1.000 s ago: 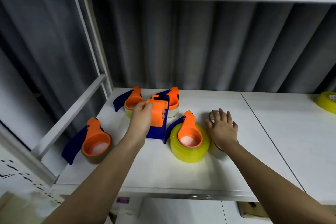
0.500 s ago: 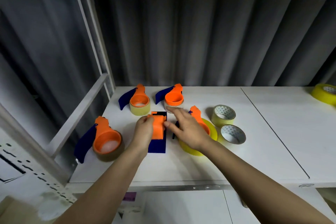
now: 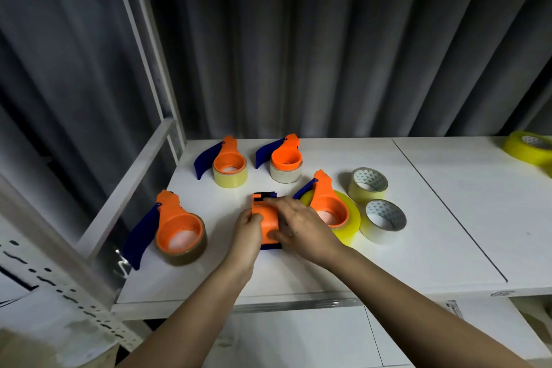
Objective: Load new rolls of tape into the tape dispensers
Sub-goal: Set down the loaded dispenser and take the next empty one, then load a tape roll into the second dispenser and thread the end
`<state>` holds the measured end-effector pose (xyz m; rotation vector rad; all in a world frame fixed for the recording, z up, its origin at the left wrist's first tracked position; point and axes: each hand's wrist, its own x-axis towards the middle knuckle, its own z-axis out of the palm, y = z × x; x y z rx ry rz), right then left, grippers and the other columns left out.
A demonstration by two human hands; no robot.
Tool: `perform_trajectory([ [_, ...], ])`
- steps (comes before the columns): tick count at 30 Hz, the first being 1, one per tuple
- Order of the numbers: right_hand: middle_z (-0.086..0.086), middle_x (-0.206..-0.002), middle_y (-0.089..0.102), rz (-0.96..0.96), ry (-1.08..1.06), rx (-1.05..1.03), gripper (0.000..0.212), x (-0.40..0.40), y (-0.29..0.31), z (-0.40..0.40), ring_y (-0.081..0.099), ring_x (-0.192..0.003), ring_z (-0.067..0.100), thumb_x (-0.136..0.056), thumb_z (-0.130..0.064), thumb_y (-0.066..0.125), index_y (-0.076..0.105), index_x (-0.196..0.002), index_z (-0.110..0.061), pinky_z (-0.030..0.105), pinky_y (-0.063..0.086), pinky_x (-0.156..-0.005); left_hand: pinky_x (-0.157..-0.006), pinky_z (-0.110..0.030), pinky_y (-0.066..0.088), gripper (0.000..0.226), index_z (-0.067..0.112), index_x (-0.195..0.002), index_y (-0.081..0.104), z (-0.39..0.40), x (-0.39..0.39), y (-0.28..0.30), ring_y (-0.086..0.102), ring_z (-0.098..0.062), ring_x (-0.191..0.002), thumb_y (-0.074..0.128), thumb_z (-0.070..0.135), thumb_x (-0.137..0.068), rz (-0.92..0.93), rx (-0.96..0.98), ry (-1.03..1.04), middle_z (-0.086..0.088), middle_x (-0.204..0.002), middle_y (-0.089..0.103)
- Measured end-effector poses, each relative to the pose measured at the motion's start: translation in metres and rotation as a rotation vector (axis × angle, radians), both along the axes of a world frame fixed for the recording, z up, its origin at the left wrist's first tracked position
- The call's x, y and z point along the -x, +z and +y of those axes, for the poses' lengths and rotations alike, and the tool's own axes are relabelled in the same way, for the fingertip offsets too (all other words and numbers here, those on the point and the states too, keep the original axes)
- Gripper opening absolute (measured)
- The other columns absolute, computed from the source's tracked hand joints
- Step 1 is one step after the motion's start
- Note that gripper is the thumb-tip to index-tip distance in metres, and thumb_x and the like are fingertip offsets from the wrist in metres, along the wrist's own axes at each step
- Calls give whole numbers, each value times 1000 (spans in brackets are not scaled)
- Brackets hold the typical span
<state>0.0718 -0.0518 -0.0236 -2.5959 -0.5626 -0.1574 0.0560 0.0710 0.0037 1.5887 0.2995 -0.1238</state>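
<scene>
An empty orange and blue tape dispenser [image 3: 264,212] lies on the white shelf [image 3: 298,272] in the middle. My left hand [image 3: 248,233] grips its left side and my right hand [image 3: 298,227] grips it from the right and top. Two loose pale-yellow tape rolls [image 3: 368,185] [image 3: 385,219] stand to the right. Several other dispensers carry tape: one on a brown roll [image 3: 179,233] at the left, one on a bright yellow roll [image 3: 331,212] beside my right hand, and two at the back [image 3: 230,166] [image 3: 286,163].
A yellow tape roll [image 3: 528,148] sits at the far right of the shelf. A white metal upright and rail [image 3: 143,164] border the shelf's left side. A grey corrugated wall stands behind. A seam [image 3: 448,206] divides the shelf boards.
My right hand left the loose rolls and came left onto the dispenser. My left hand brought the dispenser nearer and laid it flat; both hands now hold it.
</scene>
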Motion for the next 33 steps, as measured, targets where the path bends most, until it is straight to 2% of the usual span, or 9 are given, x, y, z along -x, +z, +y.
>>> perform_trajectory([
  [4,0,-133,50,-21,-6,26,69,2,-8,0,49,-118,25,-77,-25,66,41,-141,-26,41,43,-95,-60,-23,38,22,12,-87,56,8,-2,-11,48,-14,-70,38,2,-94,-12,-90,-39,-7,-82,54],
  [8,0,-133,50,-53,-12,61,67,2,-10,0,50,-115,26,-77,-27,66,44,-139,-24,41,43,-92,-67,-27,41,13,8,-99,55,16,-9,-19,52,-19,-80,45,12,-92,-12,-178,-89,-5,-87,57],
  [10,0,-133,49,-73,-2,79,66,2,-10,0,51,-115,27,-77,-28,66,44,-139,-23,41,44,-91,-73,-30,43,22,7,-106,52,20,-13,-24,54,-21,-88,50,19,-88,-47,-258,-82,-8,-99,60],
  [13,-1,-133,49,-95,13,70,62,2,-3,-1,50,-119,24,-79,-33,65,46,-137,-23,40,45,-91,-80,-28,40,29,10,-118,47,27,-18,-21,51,-18,-95,54,16,-91,-192,-465,-35,-3,-110,51],
  [16,1,-130,54,-119,-67,30,48,-4,15,-11,51,-120,22,-86,-32,63,53,-132,-19,35,44,-95,-80,-32,46,27,16,-118,50,30,-31,-4,58,-19,-96,54,22,-91,-390,-690,-55,-1,-111,54],
  [21,0,-124,56,-123,-345,160,33,-20,45,-45,53,-115,21,-94,-34,52,57,-124,-21,33,45,-84,-68,-31,51,28,19,-118,50,8,-63,22,64,-19,-92,50,33,-93,-589,-1173,-202,0,-108,66],
  [25,1,-120,57,-103,-486,209,33,-30,56,-74,53,-113,23,-94,-40,51,57,-121,-21,35,46,-80,-77,-35,43,37,14,-123,46,-27,-81,30,59,-28,-105,45,37,-94,-648,-1451,-364,-9,-120,58],
  [29,5,-123,57,-78,-544,286,36,-31,58,-110,52,-113,26,-93,-36,51,56,-124,-18,35,44,-84,-86,-39,41,38,13,-123,47,-65,-89,29,55,-31,-112,45,36,-93,-694,-1591,-422,-10,-124,55],
  [33,7,-123,56,-55,-603,342,37,-26,57,-156,51,-115,27,-94,-37,51,54,-125,-17,36,44,-87,-86,-37,39,37,12,-120,47,-114,-90,31,54,-30,-113,47,34,-91,-720,-1598,-461,-11,-123,54],
])
